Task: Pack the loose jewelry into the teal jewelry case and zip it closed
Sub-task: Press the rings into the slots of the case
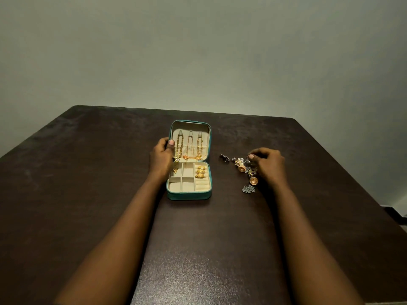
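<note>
Head camera had our left hand point(161, 155) curled round the left edge of the teal jewelry case point(189, 195), thumb over the rim of the open lid, steadying it on the table point(88, 172). Our right hand point(267, 162) hovered with bent fingers over the loose jewelry point(244, 170), thumb and forefinger drawn together at the pile's far side. Whether they had pinched a piece we could not tell.

The pile lay right of the case, apart from it: two gold dome earrings point(241, 168), some silver pieces point(248, 189), and a dark stud point(224, 157) nearest the case. Inside, three necklaces point(189, 148) hung in the lid, three gold rings point(200, 171) sat in the ring rolls, and the square compartments point(187, 172) looked mostly free, save a pendant drooping into the far-left one.

We judged the step to be lifting one earring out. The pieces looked tangled, so doing it well meant pinching a single piece by its body and raising it slowly, so that neighbours dropped away. We would then carry it low to a free compartment and set it down rather than drop it. The left hand's grip mattered too, since the light case could slide under a careless touch.
</note>
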The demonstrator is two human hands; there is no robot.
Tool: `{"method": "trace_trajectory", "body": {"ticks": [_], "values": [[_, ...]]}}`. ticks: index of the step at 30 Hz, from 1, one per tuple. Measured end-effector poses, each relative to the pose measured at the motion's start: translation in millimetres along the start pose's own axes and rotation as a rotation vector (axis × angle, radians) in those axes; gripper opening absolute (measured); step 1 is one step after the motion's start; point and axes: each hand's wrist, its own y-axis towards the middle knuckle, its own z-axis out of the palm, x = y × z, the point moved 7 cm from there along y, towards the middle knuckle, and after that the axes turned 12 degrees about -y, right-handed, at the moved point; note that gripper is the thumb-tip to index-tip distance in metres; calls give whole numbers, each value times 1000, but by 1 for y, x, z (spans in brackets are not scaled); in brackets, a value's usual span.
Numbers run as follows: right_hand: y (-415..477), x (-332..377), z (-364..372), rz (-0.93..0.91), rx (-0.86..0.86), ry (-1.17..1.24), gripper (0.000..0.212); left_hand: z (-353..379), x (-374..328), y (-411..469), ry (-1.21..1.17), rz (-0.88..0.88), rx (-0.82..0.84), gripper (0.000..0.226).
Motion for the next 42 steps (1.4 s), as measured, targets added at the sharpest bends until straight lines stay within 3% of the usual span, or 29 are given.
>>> {"method": "trace_trajectory", "body": {"ticks": [8, 16, 25, 37, 42], "values": [[-1, -2, -1, 29, 10, 161, 15, 0, 0, 1, -3, -5, 6, 18], [-6, 18, 1, -192, 16, -105, 15, 1, 1, 2, -7, -3, 12, 18], [-3, 9, -14, -29, -78, 393, 17, 0, 2, 3, -27, -10, 2, 18], [-22, 26, 12, 132, 202, 920, 10, 1, 2, 3, -23, -18, 17, 18], [-34, 42, 21, 129, 302, 969, 14, 2, -1, 1, -19, -14, 20, 19]]}}
